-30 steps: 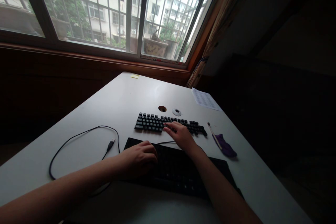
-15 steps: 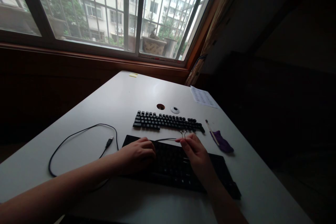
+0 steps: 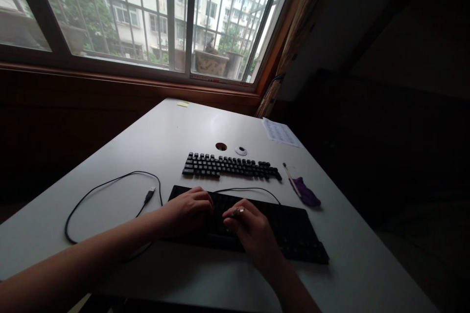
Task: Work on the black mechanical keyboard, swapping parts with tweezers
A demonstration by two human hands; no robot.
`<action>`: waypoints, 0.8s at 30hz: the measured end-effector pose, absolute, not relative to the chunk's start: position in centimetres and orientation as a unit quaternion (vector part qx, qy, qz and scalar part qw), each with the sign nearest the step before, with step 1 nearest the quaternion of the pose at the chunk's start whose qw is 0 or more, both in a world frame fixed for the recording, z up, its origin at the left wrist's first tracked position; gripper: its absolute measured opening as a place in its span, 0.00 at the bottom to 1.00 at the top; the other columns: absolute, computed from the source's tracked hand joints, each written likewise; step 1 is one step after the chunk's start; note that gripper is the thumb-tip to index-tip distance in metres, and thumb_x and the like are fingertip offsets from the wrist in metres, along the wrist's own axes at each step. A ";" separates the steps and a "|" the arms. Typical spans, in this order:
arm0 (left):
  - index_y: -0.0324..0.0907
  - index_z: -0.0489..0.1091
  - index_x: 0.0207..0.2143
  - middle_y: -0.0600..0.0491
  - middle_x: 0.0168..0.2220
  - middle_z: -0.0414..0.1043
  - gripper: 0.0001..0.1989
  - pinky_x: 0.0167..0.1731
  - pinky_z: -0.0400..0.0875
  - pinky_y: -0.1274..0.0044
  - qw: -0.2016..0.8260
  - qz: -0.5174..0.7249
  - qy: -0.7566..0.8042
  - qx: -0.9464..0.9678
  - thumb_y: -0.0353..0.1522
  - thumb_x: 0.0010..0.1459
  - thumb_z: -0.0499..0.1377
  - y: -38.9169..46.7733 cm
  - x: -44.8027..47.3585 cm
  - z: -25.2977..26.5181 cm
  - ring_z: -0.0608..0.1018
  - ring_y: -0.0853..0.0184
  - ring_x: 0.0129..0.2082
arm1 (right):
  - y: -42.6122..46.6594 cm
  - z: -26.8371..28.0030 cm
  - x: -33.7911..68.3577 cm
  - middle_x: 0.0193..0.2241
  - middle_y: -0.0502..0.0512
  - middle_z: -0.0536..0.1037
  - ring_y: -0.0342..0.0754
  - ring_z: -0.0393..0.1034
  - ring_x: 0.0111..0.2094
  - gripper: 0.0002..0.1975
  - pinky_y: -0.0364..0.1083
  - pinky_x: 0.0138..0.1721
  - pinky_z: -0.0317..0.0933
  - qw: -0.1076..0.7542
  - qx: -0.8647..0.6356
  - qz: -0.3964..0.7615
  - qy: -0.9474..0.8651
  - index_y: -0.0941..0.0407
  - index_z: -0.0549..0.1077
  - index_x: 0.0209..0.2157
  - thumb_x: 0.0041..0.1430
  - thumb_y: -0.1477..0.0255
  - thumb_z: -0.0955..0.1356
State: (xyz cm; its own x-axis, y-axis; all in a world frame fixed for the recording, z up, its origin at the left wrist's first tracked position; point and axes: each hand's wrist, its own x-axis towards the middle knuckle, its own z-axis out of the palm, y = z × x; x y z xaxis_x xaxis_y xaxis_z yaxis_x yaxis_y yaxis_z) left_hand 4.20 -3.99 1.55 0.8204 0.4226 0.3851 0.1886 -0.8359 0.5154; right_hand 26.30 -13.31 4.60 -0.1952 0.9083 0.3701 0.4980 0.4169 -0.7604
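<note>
A black keyboard [image 3: 293, 230] lies slantwise near the front of the white table. My left hand [image 3: 193, 208] rests over its left part with the fingers bent down onto it; the fingertips are partly hidden. Above the middle of the keyboard, my right hand [image 3: 249, 227] pinches a small wire keycap puller [image 3: 238, 211], whose metal prongs catch the light. Behind the keyboard sit loose black keycaps [image 3: 231, 166], laid out in rows like a key layout. The keyboard's dark surface makes single keys hard to make out.
A black USB cable [image 3: 110, 181] loops on the left, its plug [image 3: 150, 194] facing up. To the right lie a brush [image 3: 292, 179] and a purple cloth [image 3: 306, 193]. Further back are a cable hole [image 3: 221, 146], its white cover [image 3: 241, 150] and a printed sheet [image 3: 281, 133].
My right hand has moved left and down over the keyboard, closer to my left hand, and the puller has tipped from pointing up. My left hand stays on the keyboard. The view has shifted slightly.
</note>
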 end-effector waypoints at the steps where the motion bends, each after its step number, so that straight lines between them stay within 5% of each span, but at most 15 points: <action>1: 0.41 0.72 0.39 0.50 0.40 0.72 0.11 0.43 0.70 0.74 0.234 0.249 0.164 0.926 0.21 0.59 0.54 -4.0 4.2 1.6 0.72 0.64 0.43 | -13.4 4.7 26.3 0.35 0.53 0.73 0.48 0.71 0.36 0.04 0.45 0.38 0.66 0.407 -0.480 0.245 -0.737 0.52 0.76 0.38 0.65 0.71 0.68; 11: 0.41 0.72 0.38 0.50 0.41 0.72 0.07 0.45 0.70 0.74 0.222 0.248 0.156 0.930 0.23 0.61 0.56 -4.0 4.2 1.5 0.71 0.63 0.43 | -13.1 3.0 26.2 0.33 0.52 0.75 0.49 0.71 0.36 0.01 0.47 0.38 0.65 0.344 -0.485 0.227 -0.771 0.53 0.75 0.34 0.61 0.74 0.70; 24: 0.42 0.72 0.40 0.49 0.42 0.72 0.08 0.45 0.70 0.73 0.208 0.245 0.153 0.934 0.24 0.61 0.57 -4.0 4.3 1.4 0.71 0.62 0.44 | -12.9 1.4 27.2 0.27 0.51 0.76 0.48 0.71 0.30 0.06 0.45 0.33 0.64 0.478 -0.543 0.278 -0.632 0.54 0.76 0.31 0.61 0.68 0.70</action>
State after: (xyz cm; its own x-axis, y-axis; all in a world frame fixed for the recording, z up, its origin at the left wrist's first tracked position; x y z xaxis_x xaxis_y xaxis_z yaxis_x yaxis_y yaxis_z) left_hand 4.26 -4.04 1.44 0.8325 0.3888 0.3946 0.1846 -0.8663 0.4642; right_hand 27.17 -12.87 1.35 0.0458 0.9523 0.3018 0.4200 0.2558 -0.8707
